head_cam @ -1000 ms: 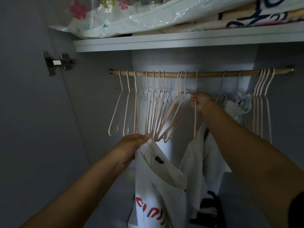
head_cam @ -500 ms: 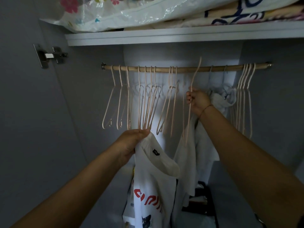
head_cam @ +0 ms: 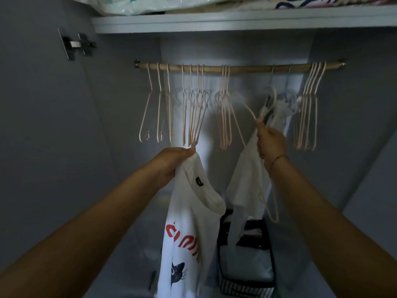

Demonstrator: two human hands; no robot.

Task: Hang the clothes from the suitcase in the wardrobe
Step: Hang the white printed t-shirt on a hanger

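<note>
My left hand [head_cam: 171, 162] is closed on the collar of the white T-shirt [head_cam: 189, 233], under the wooden rod [head_cam: 247, 68]; my right hand [head_cam: 271, 143] grips a pink hanger [head_cam: 250, 147] free of the rod; empty hangers [head_cam: 223, 117] crowd between, and a hung white garment [head_cam: 247, 181] is just behind it.

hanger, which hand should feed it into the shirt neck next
Right. The right hand already grips the loose pink hanger, off the rail, while the left hand pinches the white t-shirt by its collar.
</note>
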